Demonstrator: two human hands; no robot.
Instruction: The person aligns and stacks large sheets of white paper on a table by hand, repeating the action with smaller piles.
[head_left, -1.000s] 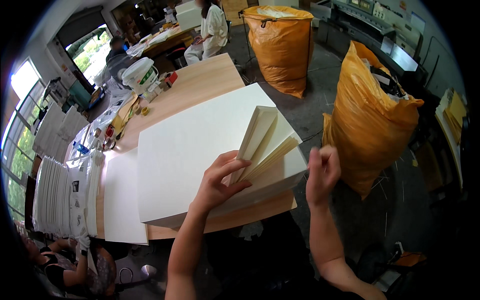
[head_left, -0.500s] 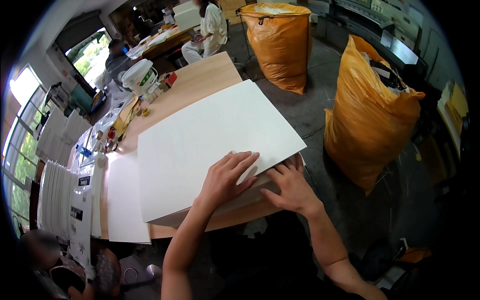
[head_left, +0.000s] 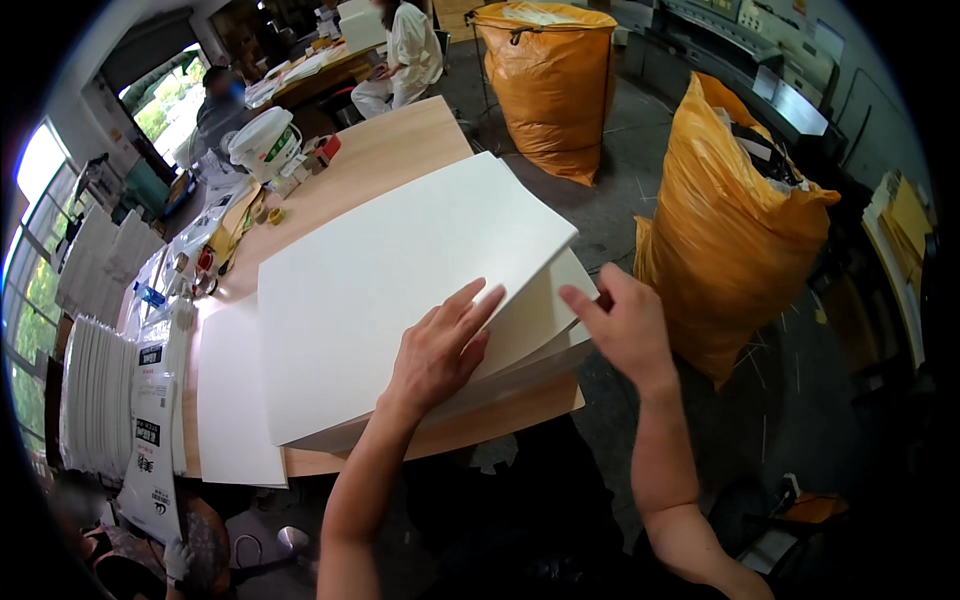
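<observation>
A thick stack of large white sheets (head_left: 400, 300) lies on a pale wooden table. Its upper sheets bend upward at the right corner, leaving a gap above the lower sheets (head_left: 535, 315). My left hand (head_left: 437, 350) is laid on the top sheet close to the front edge, fingers stretched out and thumb apart. Beside the stack's right corner is my right hand (head_left: 630, 320), its thumb spread from curved fingers; nothing shows between them. Whether its fingertips touch the lower sheets' corner, I cannot tell.
Left of the stack lies a flat white board (head_left: 235, 390), with bundled white sheets (head_left: 95, 395) beyond. A white bucket (head_left: 265, 143) and tape rolls (head_left: 275, 215) stand farther back on the table (head_left: 390, 145). Two orange sacks (head_left: 735, 230) stand on the right. Other people sit nearby.
My right hand has drawn away from the stack's edge to the right and upward. The upper sheets' right corner is now raised, uncovering sheets below. My left hand stays on top.
</observation>
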